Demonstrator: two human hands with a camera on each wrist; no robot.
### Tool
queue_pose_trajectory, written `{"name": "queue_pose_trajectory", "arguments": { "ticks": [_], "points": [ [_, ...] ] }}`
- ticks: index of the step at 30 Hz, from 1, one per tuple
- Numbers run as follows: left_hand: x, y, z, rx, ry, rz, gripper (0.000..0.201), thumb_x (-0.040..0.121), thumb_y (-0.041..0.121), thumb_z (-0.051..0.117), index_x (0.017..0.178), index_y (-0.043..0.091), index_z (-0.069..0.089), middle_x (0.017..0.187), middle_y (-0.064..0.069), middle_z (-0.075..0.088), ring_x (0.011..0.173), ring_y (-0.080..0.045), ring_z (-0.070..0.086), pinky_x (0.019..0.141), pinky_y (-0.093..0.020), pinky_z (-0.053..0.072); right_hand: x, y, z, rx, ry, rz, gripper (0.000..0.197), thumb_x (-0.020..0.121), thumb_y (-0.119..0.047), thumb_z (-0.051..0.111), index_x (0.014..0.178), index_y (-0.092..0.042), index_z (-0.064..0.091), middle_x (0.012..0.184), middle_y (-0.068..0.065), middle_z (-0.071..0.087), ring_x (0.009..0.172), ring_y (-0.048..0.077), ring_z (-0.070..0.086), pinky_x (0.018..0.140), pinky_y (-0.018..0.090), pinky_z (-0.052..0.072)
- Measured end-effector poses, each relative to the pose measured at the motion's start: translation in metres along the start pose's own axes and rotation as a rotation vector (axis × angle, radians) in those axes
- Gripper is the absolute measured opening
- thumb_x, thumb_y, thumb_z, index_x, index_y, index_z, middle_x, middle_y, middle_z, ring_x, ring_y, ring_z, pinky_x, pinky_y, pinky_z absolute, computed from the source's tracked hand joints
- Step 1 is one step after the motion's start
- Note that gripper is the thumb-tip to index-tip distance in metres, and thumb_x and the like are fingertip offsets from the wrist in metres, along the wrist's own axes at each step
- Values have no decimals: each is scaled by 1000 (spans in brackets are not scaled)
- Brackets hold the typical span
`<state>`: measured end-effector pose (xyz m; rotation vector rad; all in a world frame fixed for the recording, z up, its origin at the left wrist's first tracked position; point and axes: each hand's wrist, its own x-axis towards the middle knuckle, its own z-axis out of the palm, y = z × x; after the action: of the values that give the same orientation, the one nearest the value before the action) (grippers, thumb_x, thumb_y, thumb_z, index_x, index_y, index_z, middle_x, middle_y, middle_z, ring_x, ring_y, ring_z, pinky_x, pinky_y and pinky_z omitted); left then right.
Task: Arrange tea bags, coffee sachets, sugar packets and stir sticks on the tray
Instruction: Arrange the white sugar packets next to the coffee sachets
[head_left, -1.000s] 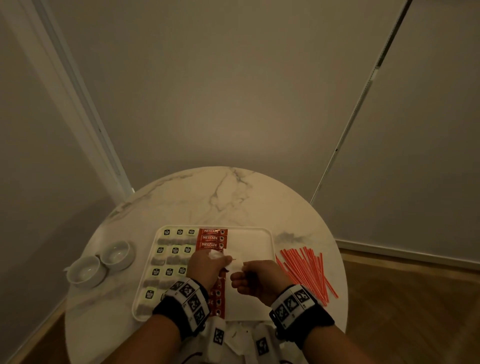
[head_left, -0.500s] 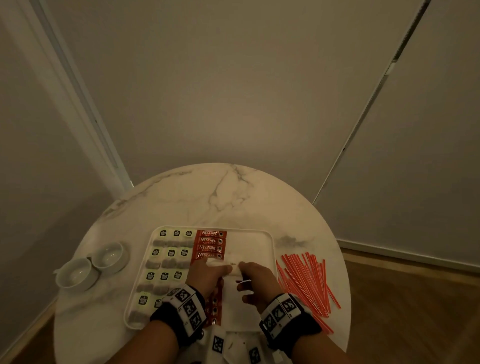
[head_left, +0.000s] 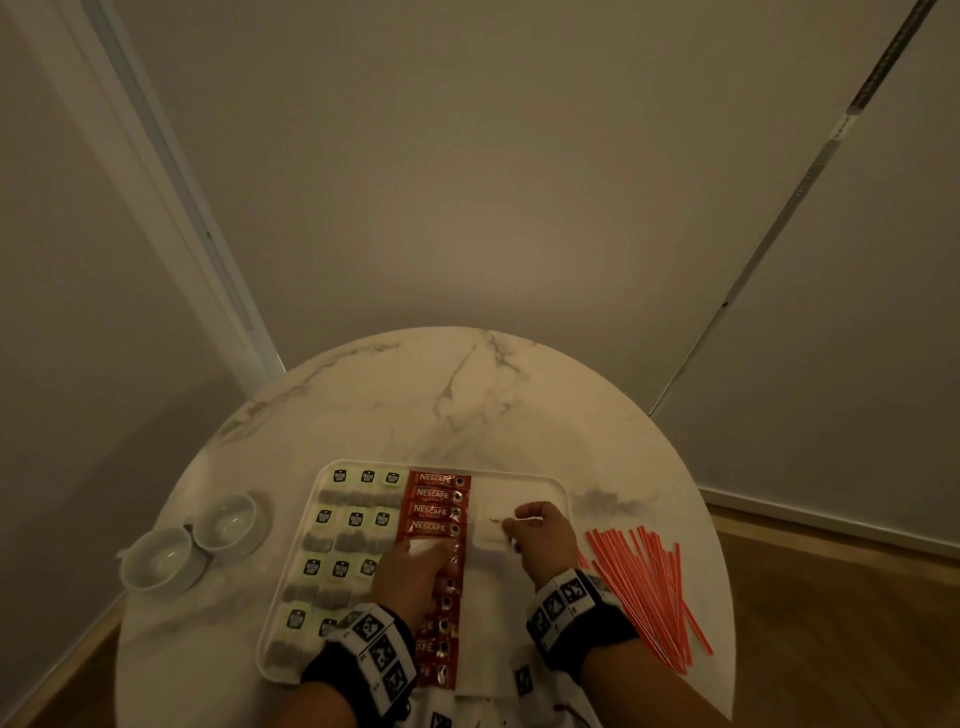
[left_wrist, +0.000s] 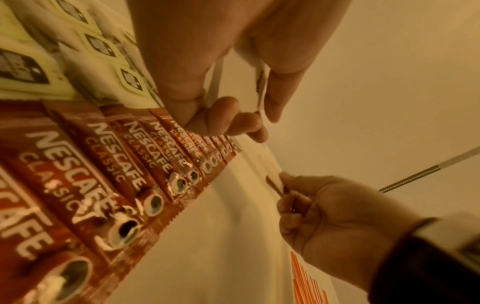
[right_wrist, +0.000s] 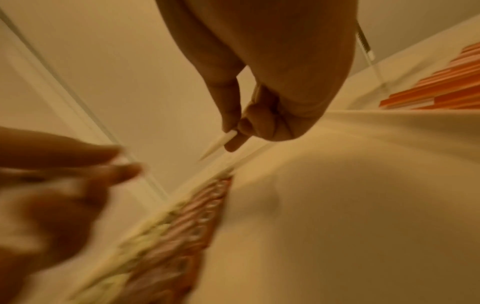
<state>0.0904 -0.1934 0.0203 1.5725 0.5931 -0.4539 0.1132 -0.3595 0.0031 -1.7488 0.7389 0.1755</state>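
— Two hands over the white tray (head_left: 558, 491) on my feed. What does each have?

— My right hand (head_left: 545, 538) has thumb and curled fingers pinched on a white sugar packet (right_wrist: 223, 143), over the bare right part of the tray. My left hand (head_left: 410, 574) is closed round a small stack of white sugar packets (left_wrist: 259, 86), thumb on one side and fingers on the other, above the middle of the coffee column.

— And the rest of the tray?

— Red Nescafé Classic sachets (head_left: 436, 512) run in a column down the centre, overlapping. Tea bags (head_left: 353, 525) with dark tags fill the left part in rows.

— Stir sticks?

— The orange stir sticks (head_left: 649, 587) lie in a loose pile on the marble table (head_left: 441, 405), just right of the tray. Two small white bowls (head_left: 192, 540) sit touching each other, left of the tray.
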Motion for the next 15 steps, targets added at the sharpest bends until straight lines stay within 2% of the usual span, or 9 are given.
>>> {"name": "queue_pose_trajectory", "arguments": {
  "ticks": [2,5,6,8,10,12,15],
  "points": [
    [1,-1,-9,-21,3,7,17,82,24,68,85,8,69,69,-9,69,53,-16,55,50,-26,43,16,-3,1,-128,25,4,12,81,-12,67,92,-14,61,81,5,66,71,18,60,67,30,50],
    [-1,-5,-22,-41,6,38,18,82,29,69,88,11,71,72,-9,70,61,-21,58,57,-32,46,31,-4,1,-271,60,-33,11,90,-11,55,101,-11,59,89,3,60,84,20,57,71,26,41],
    [-2,-6,-26,-67,3,46,19,82,29,70,89,12,71,73,-9,71,64,-24,59,61,-36,48,31,-4,1,-318,70,-55,14,93,-11,51,104,-10,59,96,5,59,87,20,55,72,24,38],
    [-6,-6,-32,-126,-6,60,21,81,28,72,93,12,71,76,-12,70,68,-27,60,64,-41,50,27,-2,3,-451,70,-138,24,94,-8,47,115,-11,59,117,9,55,99,22,54,81,25,41],
    [-10,-6,-37,-140,-13,77,19,83,24,70,95,9,69,75,-12,68,67,-26,58,58,-34,47,16,5,7,-643,20,-238,39,93,-5,45,128,-18,54,134,8,45,119,23,46,97,28,41],
    [-14,-7,-41,-138,-21,85,14,87,19,66,96,8,69,73,-10,67,63,-23,56,52,-28,43,2,15,11,-809,-82,-299,48,93,-5,44,137,-24,46,150,8,30,135,25,30,110,33,33],
    [-17,-11,-44,-119,-24,92,14,88,17,63,98,8,70,68,-7,64,58,-18,52,46,-23,38,-9,22,15,-943,-184,-334,57,93,-8,45,145,-27,34,160,7,7,146,30,11,117,42,24]
  ]
}}
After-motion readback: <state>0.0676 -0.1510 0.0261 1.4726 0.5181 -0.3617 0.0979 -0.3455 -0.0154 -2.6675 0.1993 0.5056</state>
